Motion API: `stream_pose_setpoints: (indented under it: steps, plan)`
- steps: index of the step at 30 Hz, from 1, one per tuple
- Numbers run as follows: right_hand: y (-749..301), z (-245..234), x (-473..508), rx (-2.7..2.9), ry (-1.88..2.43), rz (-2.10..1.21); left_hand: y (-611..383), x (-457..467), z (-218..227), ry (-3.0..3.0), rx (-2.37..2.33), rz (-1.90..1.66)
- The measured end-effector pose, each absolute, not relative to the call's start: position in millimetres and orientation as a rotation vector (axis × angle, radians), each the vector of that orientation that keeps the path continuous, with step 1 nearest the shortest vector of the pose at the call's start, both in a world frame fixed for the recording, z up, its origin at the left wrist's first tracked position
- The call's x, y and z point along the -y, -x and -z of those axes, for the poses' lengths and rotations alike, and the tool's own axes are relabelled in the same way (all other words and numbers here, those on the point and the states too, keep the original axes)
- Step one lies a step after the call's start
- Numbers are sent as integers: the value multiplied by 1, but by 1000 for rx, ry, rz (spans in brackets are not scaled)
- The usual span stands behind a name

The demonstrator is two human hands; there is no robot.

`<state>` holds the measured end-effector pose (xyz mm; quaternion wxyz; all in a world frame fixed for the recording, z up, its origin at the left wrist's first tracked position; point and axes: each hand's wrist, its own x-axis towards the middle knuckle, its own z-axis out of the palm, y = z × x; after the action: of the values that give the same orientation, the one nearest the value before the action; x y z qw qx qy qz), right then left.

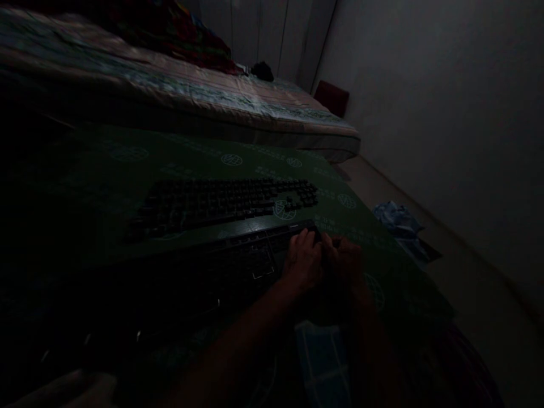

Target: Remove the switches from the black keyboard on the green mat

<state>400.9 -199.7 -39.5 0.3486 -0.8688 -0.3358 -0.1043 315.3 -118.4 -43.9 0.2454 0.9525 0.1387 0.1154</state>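
A black keyboard (pixel 229 266) lies at a slant on the green table, its key area very dark, with a few pale metal wires showing along it. My left hand (pixel 304 258) rests on its right end, fingers together and bent over the top as if gripping it; the thumb is hidden. Close beside it, my right hand (pixel 344 258) is at the keyboard's right edge with curled, closed fingers. What is between those fingers is too dark to tell. Behind the keyboard, loose black keycaps (pixel 225 195) are laid out in rows in a keyboard pattern, with a gap toward the right.
The green table cover (pixel 250 161) has pale globe prints. Blue checked cloth (pixel 325 362) shows below my arms. Beyond the table is a bed (pixel 178 85) with a dark red blanket (pixel 170 34). Light blue fabric (pixel 397 218) lies on the floor by the right wall (pixel 446 102).
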Motion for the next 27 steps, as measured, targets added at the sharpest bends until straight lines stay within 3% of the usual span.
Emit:
stream_pose_setpoints:
  steps: [27]
  plan:
    - [-406, 54, 205, 476, 1971, 95, -324, 128, 36, -2620, -512, -439]
